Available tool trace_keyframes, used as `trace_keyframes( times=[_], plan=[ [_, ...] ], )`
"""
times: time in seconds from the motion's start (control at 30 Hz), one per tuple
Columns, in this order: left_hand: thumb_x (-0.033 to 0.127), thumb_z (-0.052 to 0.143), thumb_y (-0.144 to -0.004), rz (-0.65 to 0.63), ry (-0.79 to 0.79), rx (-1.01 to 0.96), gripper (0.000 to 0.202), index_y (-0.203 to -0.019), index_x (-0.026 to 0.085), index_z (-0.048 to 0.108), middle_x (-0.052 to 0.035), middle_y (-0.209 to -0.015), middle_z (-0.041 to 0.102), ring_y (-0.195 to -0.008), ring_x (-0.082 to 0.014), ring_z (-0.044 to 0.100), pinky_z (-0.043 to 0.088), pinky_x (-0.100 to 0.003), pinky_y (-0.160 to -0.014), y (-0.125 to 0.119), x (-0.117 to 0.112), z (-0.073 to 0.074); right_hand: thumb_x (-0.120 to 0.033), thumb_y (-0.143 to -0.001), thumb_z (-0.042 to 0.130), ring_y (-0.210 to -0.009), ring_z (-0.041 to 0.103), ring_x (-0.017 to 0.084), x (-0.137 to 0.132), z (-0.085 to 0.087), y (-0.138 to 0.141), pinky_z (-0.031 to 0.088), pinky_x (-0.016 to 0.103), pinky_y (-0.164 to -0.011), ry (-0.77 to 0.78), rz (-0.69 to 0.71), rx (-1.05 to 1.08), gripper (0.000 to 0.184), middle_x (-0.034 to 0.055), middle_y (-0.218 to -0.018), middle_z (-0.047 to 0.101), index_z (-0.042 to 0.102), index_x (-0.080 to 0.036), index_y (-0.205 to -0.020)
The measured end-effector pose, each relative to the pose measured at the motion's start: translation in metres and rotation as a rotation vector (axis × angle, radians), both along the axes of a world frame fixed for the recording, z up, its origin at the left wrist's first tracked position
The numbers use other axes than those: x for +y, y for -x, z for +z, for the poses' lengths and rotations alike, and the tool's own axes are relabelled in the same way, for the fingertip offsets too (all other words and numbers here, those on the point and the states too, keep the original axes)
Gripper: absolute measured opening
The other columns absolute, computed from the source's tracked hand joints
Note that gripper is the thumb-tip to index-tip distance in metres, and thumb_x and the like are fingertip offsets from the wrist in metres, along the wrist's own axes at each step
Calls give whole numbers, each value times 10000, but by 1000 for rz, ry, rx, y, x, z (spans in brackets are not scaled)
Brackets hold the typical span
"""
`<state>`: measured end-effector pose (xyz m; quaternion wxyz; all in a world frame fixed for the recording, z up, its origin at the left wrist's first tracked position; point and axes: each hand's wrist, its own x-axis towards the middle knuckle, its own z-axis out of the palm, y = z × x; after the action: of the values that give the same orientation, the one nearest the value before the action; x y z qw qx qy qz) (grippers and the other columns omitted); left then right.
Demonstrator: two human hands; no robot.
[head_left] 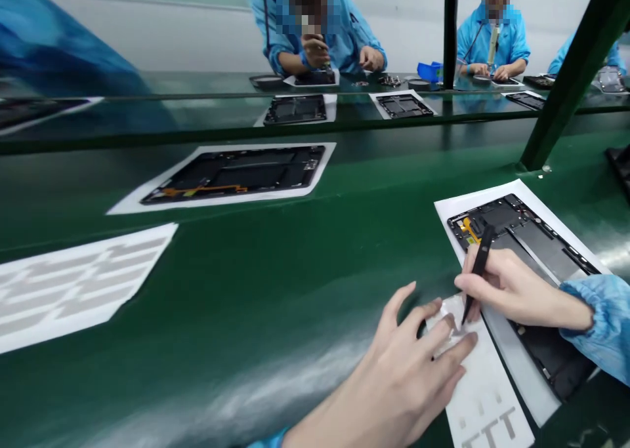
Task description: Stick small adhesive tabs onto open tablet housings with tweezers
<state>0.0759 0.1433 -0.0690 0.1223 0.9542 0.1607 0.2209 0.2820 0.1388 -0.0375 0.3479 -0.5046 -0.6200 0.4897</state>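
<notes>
The right hand pinches black tweezers between its fingers, tip on a white strip. The left hand lies on the strip (fingers spread apart), whose long axis runs toward the person, beside a dark tablet frame.

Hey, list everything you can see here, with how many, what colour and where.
green belt: one, dark green, across the view
near frame: one, black with yellow flex strip, on white paper under the hands
middle frame: one, black with orange flex strip, on white paper, centre of belt
far frames: several, black on white paper, along the raised shelf
printed sheet: one, white with grey marks, under the left hand
patterned sheet: one, white and grey, left of belt
blue bin: one, far bench
co-workers: three, blue jackets, far side
tweezers: one pair, black, in right hand
left hand: flat on printed sheet
right hand: blue sleeve, over near frame
</notes>
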Motion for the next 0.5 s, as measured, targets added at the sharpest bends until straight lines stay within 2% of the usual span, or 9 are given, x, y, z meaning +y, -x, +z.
trace_keyframes(
  times=[0.1, 0.2, 0.3, 0.37, 0.43, 0.5],
  plan=[
    [201, 473, -987, -11, 18, -34, 213, -1093, 209, 657, -39, -978, 669, -1046, -235, 571, 282, -515, -1068, 0, 5, -2, -331, -923, 516, -569, 651, 143, -25, 16, -19, 524, 228, -524, -38, -147, 7, 219, -17, -666, 592, 501, -214, -738],
    [203, 473, -981, -17, -40, -143, 207, -1057, 185, 665, -58, -965, 670, -1020, -232, 579, 347, -485, -1039, -5, 8, -4, -317, -887, 623, -673, 645, 141, -72, 23, -34, 537, 222, -600, -65, -348, -9, 165, -5, -759, 597, 603, -208, -764],
    [300, 566, -940, -103, -95, -114, 185, -1039, 184, 670, -80, -943, 663, -978, -240, 599, 443, -469, -982, -13, 4, -4, -347, -827, 704, -651, 624, 129, -117, 10, -30, 513, 190, -589, -4, -721, 46, 195, -8, -717, 623, 630, -210, -709],
    [354, 582, -933, -157, -93, -79, 222, -1035, 178, 670, -90, -929, 662, -953, -239, 609, 483, -457, -950, -18, -3, -2, -358, -806, 722, -601, 597, 110, -134, -2, -18, 494, 168, -570, 23, -955, 72, 253, -17, -656, 611, 607, -204, -641],
    [375, 563, -947, -188, -78, -69, 246, -1029, 168, 667, -95, -915, 662, -928, -232, 617, 508, -442, -927, -24, -11, 1, -351, -799, 722, -591, 580, 101, -140, -11, -7, 488, 154, -574, 8, -1092, 81, 279, -23, -621, 591, 585, -202, -606],
    [370, 546, -961, -214, -63, -62, 250, -1017, 158, 665, -98, -902, 663, -900, -222, 625, 528, -421, -902, -29, -18, 4, -344, -800, 714, -607, 572, 101, -139, -17, 0, 490, 147, -580, -17, -1142, 82, 273, -26, -625, 578, 579, -205, -609]
  ],
)
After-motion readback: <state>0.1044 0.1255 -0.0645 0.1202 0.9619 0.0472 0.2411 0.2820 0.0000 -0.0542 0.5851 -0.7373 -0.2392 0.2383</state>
